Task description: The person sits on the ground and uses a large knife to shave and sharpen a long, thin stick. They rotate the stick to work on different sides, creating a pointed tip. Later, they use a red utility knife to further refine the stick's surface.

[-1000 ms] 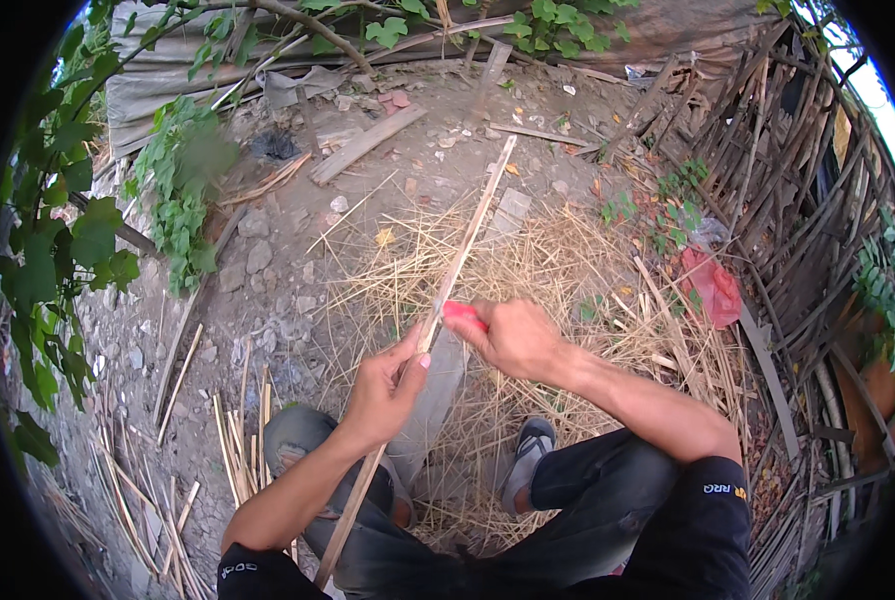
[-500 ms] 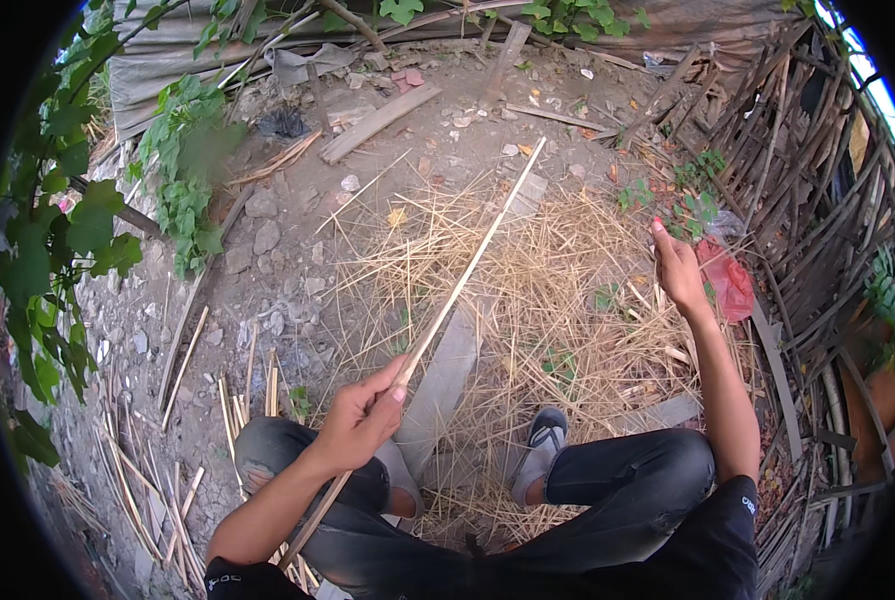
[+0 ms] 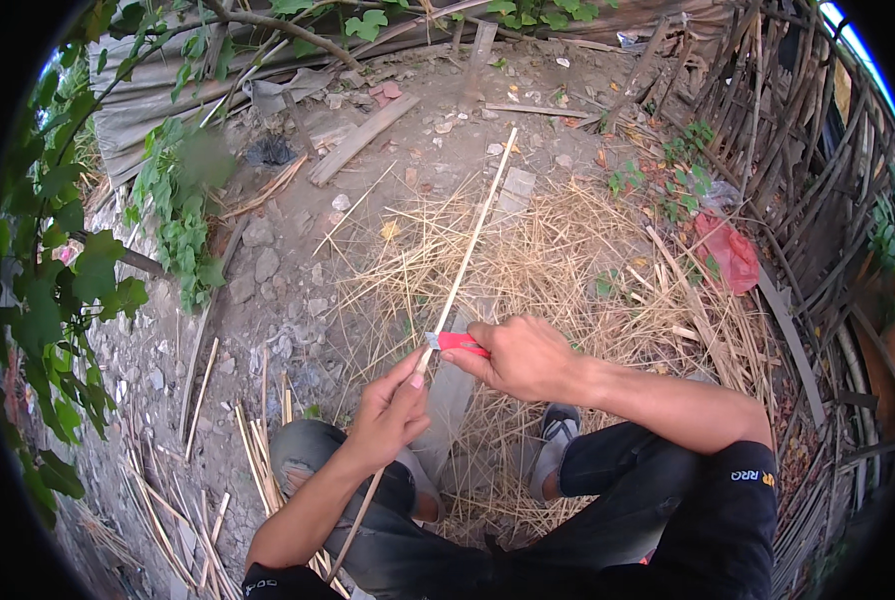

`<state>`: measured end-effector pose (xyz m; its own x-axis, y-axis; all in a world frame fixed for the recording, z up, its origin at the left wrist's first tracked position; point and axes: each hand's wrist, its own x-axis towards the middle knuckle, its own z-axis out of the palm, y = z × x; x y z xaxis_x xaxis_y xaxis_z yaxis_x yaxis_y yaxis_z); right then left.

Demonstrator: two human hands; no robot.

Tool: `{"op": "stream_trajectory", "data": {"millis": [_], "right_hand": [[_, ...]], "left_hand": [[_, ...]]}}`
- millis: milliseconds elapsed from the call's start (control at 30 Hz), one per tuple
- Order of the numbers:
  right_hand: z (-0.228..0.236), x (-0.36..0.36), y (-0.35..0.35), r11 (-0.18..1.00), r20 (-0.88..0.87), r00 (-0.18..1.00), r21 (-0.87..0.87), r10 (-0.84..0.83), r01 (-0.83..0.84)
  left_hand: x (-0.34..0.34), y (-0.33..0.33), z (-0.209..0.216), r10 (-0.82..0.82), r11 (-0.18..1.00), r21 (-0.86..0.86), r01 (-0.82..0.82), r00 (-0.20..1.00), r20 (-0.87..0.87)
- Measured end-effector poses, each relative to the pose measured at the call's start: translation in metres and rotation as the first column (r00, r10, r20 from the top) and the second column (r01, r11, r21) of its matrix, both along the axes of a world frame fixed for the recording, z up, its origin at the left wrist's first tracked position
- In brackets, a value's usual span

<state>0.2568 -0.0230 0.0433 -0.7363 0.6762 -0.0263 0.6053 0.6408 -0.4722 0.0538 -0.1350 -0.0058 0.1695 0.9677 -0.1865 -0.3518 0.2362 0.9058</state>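
While the person is sitting low over the dirt ground point(image 3: 297, 250) with knees drawn up, the left hand point(image 3: 387, 415) is closing around a long, thin, pale bamboo strip point(image 3: 467, 255), thumb pressing along its top. The strip is running from beside the left thigh, up through that hand, and out over the ground toward the far edge of the yard. Just beyond, the right hand point(image 3: 522, 355) is gripping a small knife with a red handle point(image 3: 457, 343), fist shut around it, its short metal tip meeting the strip right next to the left thumb.

As a judgement, the main risk is the blade slipping off the narrow strip toward the left thumb, since the two are sitting so close; the strip could also split unevenly or snap if the knife is twisting.

Farther out, a heap of dry straw-coloured shavings point(image 3: 567, 260) is covering the ground, with a red plastic bag point(image 3: 727, 250) near a fence of dark sticks point(image 3: 817, 200).

The blade itself is too small to make out, and the strip's near end is getting lost below the left forearm.
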Motion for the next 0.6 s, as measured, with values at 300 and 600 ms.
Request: {"op": "stream_trajectory", "data": {"millis": [300, 600], "right_hand": [[-0.008, 0.091, 0.148, 0.718, -0.165, 0.702, -0.065, -0.693, 0.693], [-0.017, 0.182, 0.141, 0.671, -0.387, 0.629, 0.034, -0.674, 0.741]], "left_hand": [[-0.020, -0.041, -0.014, -0.215, 0.967, -0.149, 0.205, 0.975, -0.058], [-0.035, -0.037, -0.015, -0.283, 0.951, -0.076, 0.301, 0.941, 0.184]]}}
